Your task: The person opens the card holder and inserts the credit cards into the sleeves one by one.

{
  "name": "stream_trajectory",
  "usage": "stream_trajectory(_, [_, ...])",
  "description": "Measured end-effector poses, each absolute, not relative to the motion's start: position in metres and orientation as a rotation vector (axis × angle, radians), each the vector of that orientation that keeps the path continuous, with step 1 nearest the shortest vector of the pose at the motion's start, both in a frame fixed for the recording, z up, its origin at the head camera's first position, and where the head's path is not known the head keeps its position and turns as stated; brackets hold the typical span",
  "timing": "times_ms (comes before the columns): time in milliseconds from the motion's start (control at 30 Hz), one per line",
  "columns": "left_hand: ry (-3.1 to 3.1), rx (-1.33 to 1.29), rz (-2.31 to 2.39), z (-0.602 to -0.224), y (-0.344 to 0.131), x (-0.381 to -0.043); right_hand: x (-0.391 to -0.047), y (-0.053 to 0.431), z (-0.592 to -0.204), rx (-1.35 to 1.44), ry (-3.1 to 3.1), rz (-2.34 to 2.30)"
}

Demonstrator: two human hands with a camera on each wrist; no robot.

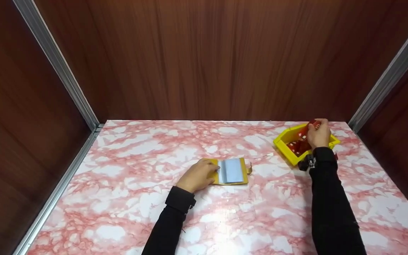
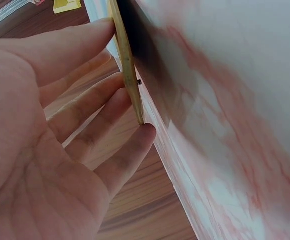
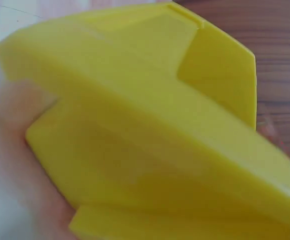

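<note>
A small yellow card holder [image 1: 245,177] with pale plastic sleeves lies spread open near the middle of the table, its strap sticking out at the right. My left hand [image 1: 196,175] pinches its left cover; in the left wrist view, thumb and fingertips meet the thin cover edge [image 2: 128,70]. At the far right stands a yellow bin [image 1: 286,153] holding red pieces [image 1: 297,147] with light markings. Over the bin, my right hand [image 1: 319,134] grips a red, flat-looking item [image 1: 313,123]. In the right wrist view the bin wall [image 3: 135,100] hides the fingers.
The table [image 1: 119,198] has a pink and white marbled top. Brown wood-look panels [image 1: 204,60] rise behind it and on both sides, with metal strips [image 1: 60,71] at the corners. The bin stands close to the back panel.
</note>
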State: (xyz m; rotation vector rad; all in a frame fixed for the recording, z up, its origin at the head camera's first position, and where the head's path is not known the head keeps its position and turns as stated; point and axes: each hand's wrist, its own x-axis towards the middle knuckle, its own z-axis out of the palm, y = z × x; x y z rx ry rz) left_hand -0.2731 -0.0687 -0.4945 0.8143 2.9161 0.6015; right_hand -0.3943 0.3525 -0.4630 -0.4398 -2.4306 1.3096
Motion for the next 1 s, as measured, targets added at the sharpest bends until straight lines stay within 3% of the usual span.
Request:
stream_trajectory(367, [2.902,0.824,0.620,-0.495,-0.070,-0.275,-0.387,0.356,-0.465,-0.478,-2.282,1.300])
stream_trajectory(1000, [2.934,0.846,0.719,-0.490,-0.073,-0.278,-0.345,0.335,-0.468,-0.395,-2.248,1.764])
